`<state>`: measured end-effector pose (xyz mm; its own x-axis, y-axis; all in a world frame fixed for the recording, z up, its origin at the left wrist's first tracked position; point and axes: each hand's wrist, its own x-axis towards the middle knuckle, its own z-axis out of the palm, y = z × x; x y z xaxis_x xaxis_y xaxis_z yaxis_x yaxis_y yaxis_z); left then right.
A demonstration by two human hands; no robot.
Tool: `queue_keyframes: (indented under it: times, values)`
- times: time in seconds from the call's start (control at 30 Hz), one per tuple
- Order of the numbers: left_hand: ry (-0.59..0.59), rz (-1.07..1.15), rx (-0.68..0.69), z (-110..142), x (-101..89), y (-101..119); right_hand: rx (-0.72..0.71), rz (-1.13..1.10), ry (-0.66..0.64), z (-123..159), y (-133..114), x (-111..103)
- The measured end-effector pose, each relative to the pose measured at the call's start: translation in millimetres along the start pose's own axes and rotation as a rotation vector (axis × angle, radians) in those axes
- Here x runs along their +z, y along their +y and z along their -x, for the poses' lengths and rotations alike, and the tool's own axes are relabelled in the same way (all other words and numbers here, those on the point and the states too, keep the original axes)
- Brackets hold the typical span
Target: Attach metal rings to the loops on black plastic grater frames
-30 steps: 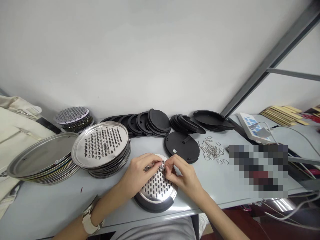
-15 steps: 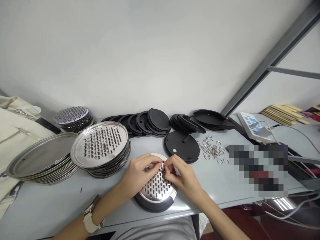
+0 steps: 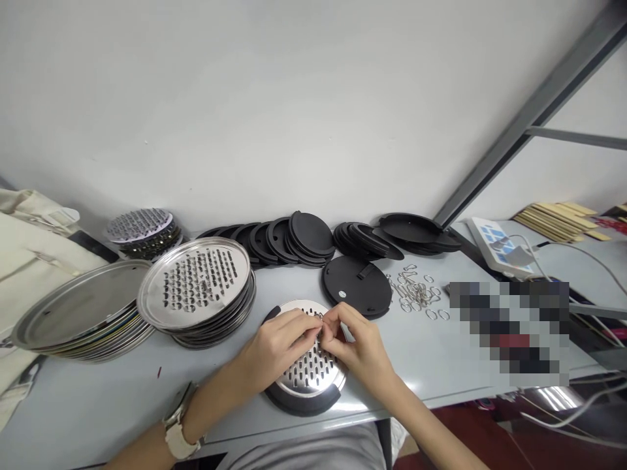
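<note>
My left hand (image 3: 279, 346) and my right hand (image 3: 355, 343) meet over the top edge of a round perforated steel grater plate (image 3: 311, 375). Their fingertips pinch a small metal ring (image 3: 321, 316), which is partly hidden by the fingers. The plate rests on a black rubber-like backing (image 3: 298, 403) that shows as a dark rim at its lower edge. Much of the plate's upper part lies beneath my hands. A white-strapped watch (image 3: 179, 434) sits on my left wrist.
Left of my hands stand a stack of perforated plates (image 3: 196, 284) and a stack of plain steel discs (image 3: 81, 303). Black discs (image 3: 308, 238) line the wall, with another black disc (image 3: 356, 286) and loose metal rings (image 3: 414, 290) at right.
My left hand has shifted slightly, its fingers now closer to my right hand and covering the metal pieces seen earlier near its fingertips. The plate has not visibly moved.
</note>
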<state>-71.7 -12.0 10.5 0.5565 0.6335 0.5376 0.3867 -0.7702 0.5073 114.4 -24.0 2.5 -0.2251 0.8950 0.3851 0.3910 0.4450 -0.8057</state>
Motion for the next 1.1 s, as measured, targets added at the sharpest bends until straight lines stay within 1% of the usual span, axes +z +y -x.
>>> queue_keyframes:
  times: [0.1, 0.17, 0.27, 0.33, 0.43, 0.57, 0.67, 0.8, 0.9, 0.97, 1.1]
  values:
    - [-0.094, -0.064, 0.136, -0.9, -7.1, 1.0, 0.067, -0.049, 0.007, -1.3, -0.5, -1.2]
    - [-0.100, -0.144, 0.242, -2.8, -11.2, 2.1, 0.121, -0.102, -0.011, -2.2, -1.4, -2.7]
    - [-0.015, -0.298, 0.377, -4.8, -13.3, 2.9, 0.181, -0.225, -0.070, -3.6, -4.4, -5.5]
    - [0.044, -0.385, 0.427, -5.2, -12.8, 3.4, 0.196, -0.320, -0.100, -4.5, -6.7, -7.1]
    - [0.071, -0.471, 0.483, -6.0, -12.7, 6.1, 0.231, -0.418, -0.106, -5.8, -8.6, -8.4]
    - [0.104, -0.531, 0.592, -8.0, -14.2, 10.6, 0.285, -0.474, -0.130, -5.9, -7.7, -8.3]
    - [0.120, -0.554, 0.638, -8.0, -13.7, 10.2, 0.280, -0.493, -0.135, -5.5, -6.3, -8.2]
    - [0.101, -0.581, 0.668, -7.3, -12.9, 6.9, 0.332, -0.527, -0.160, -6.3, -6.2, -9.7]
    - [0.077, -0.603, 0.688, -7.8, -13.8, 6.9, 0.326, -0.536, -0.157, -7.8, -7.3, -11.2]
    - [0.081, -0.614, 0.698, -8.3, -14.8, 8.1, 0.329, -0.562, -0.165, -8.6, -8.5, -11.8]
    - [0.097, -0.620, 0.695, -9.4, -15.7, 10.7, 0.399, -0.634, -0.160, -9.8, -10.2, -11.5]
